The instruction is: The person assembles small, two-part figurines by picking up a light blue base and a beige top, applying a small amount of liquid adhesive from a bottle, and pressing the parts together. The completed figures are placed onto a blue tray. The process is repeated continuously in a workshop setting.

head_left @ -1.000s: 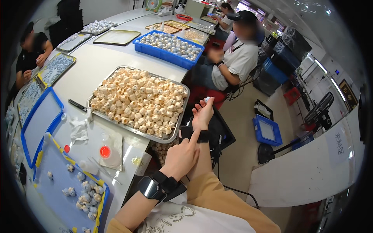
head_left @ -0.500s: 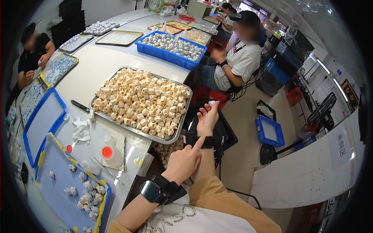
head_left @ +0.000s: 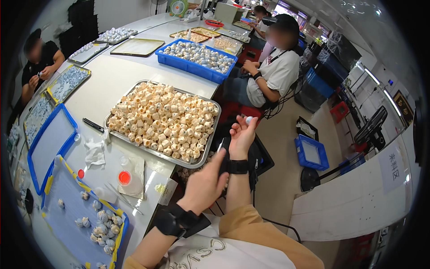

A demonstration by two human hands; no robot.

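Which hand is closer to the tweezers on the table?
Left. The left hand is to the right of the tweezers; the right hand is farther right and farther forward.

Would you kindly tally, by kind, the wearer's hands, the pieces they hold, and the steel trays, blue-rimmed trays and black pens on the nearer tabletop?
Hands: 2, left hand and right hand
Pale piece held: 1
Steel tray: 1
Blue-rimmed trays: 2, nearer tray and farther tray
Black pen: 1
Total: 7
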